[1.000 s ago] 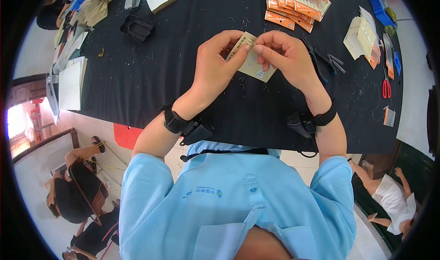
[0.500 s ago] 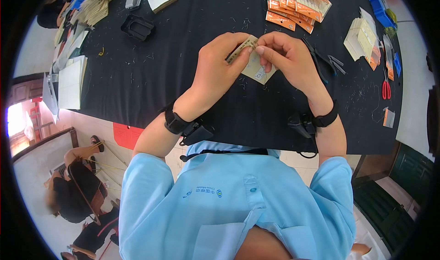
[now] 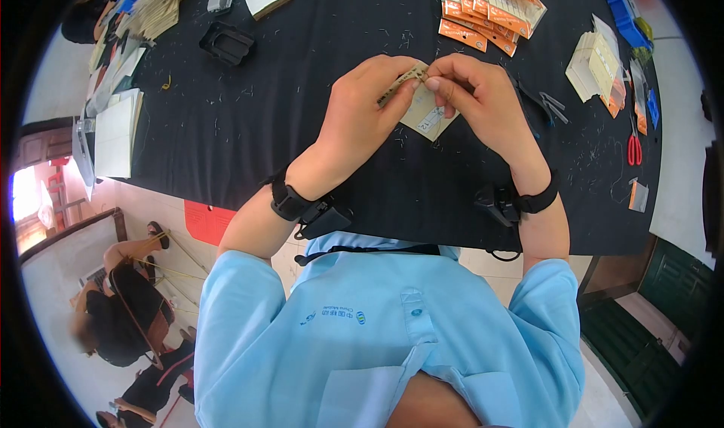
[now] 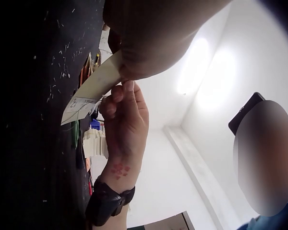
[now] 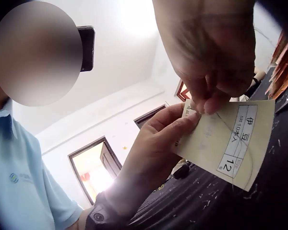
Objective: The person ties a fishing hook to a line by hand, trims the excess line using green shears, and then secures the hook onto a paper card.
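Around the pale card [image 3: 413, 115], held above the black tabletop [image 3: 264, 119], the head view shows the left hand [image 3: 362, 107] gripping its left side and the right hand [image 3: 483, 100] pinching at its upper edge. Compared with one second ago, the card's label [image 3: 430, 120] shows more fully; the fine work at this edge seems unfinished. From the left wrist, right thumb and fingers meet beside the card. From the right wrist, a thin thread [image 5: 252, 165] crosses the card, apparently pinched by them.
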The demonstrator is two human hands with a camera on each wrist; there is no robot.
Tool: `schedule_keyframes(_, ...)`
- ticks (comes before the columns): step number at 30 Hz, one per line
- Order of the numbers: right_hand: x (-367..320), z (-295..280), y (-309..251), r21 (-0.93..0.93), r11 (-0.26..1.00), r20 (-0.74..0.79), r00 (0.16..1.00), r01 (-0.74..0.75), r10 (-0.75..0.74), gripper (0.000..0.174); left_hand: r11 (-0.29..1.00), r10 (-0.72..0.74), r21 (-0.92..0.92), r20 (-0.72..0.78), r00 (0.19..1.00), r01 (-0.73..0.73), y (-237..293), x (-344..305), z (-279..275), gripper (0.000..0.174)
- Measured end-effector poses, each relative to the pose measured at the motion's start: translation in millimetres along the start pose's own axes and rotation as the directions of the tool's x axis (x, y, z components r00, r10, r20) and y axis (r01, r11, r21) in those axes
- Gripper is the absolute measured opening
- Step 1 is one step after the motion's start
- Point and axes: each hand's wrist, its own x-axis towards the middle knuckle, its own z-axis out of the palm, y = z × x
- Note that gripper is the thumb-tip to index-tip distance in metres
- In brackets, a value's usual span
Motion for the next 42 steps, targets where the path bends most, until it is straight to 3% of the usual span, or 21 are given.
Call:
schedule_keyframes(10, -1, 1, -1, -0.042, 0.999, -0.029, 1.0, -0.012, 0.011, 0.013, 1.0, -0.008, 0.008, -0.001, 1.0, 0.008, -1, 0, 0, 0.018)
schedule_keyframes(16, 0, 1, 1, -0.019, 1.0, -0.04, 0.999, -0.006, 0.005, 0.014, 0.989, -0.111, -0.1, -0.026, 0.993, 0.108, -8, -3, 2, 0.024)
schedule_keyframes(18, 0, 1, 1, -0.007, 1.0, -0.042, 0.999, 0.0, -0.001, 0.014, 0.956, -0.189, -0.229, -0.012, 0.982, 0.181, -6, -2, 2, 0.029)
schedule_keyframes(27, 0, 4, 3, 0.099, 0.995, -0.056, 0.998, -0.019, 0.025, 0.014, 0.98, -0.117, -0.17, -0.056, 0.991, 0.106, -7, -2, 3, 0.023)
schedule_keyframes(29, 0, 6, 5, -0.035, 0.998, -0.153, 0.987, 0.043, -0.047, 0.014, 0.982, -0.118, -0.154, -0.052, 0.992, 0.109, -7, -2, 2, 0.021)
schedule_keyframes(32, 0, 7, 2, -0.134, 0.987, -0.178, 0.978, 0.084, -0.108, 0.014, 0.983, -0.124, -0.141, -0.057, 0.991, 0.115, -6, -1, 2, 0.018)
schedule_keyframes(42, -1, 14, 5, -0.242, 0.96, -0.197, 0.962, 0.139, -0.189, 0.01, 0.992, -0.095, -0.09, -0.085, 0.992, 0.087, -9, 0, 1, 0.015)
